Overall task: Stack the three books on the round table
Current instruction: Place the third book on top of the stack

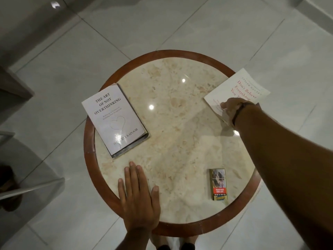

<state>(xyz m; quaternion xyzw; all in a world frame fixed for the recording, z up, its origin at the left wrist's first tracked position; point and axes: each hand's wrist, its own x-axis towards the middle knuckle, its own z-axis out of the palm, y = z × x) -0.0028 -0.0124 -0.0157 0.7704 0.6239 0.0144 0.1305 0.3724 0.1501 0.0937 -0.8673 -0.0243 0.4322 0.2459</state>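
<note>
A white book titled "The Art of Not Overthinking" lies flat on the left of the round marble table. A darker edge shows under its right and near sides, apparently a second book beneath it. A cream book with red lettering sits at the table's right rim, partly overhanging it. My right hand grips that book's near corner, fingers curled on the cover. My left hand rests flat on the tabletop near the front rim, fingers apart, holding nothing.
A cigarette pack lies on the table's front right, below my right forearm. The table has a raised brown wooden rim. Pale tiled floor surrounds it, and furniture edges stand at the left.
</note>
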